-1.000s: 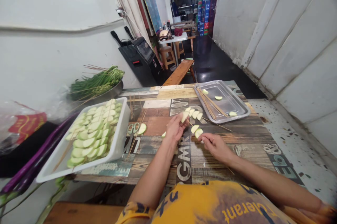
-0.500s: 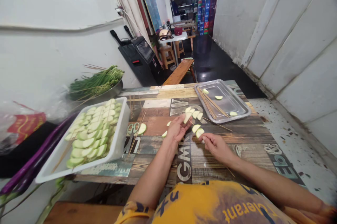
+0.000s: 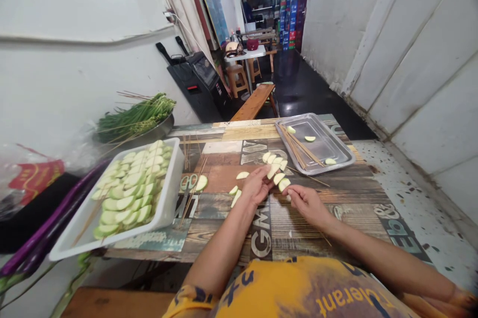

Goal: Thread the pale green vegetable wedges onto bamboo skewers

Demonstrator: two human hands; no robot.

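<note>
My left hand (image 3: 258, 184) pinches a pale, green-edged vegetable slice (image 3: 272, 171) over the table. Close beside it, my right hand (image 3: 306, 203) is closed on a bamboo skewer, mostly hidden by the fingers and slices. Two half-round slices (image 3: 283, 184) sit at the right fingertips and look threaded on that skewer. Just beyond my hands is a cluster of similar slices (image 3: 275, 159), with a stick running right from it. A few loose slices (image 3: 242, 175) lie by my left wrist.
At left stands a white tub (image 3: 170, 198) heaped with skewered slices. Behind it is a metal bowl (image 3: 164, 127) of long green vegetables. Purple eggplants (image 3: 48, 226) lie far left. A metal tray (image 3: 338, 151) at back right holds bare skewers (image 3: 300, 148) and several slices.
My left hand has moved a little right with its slice, closer to the slices at my right fingertips. More loose slices show beside my left wrist. My right hand has barely moved.
</note>
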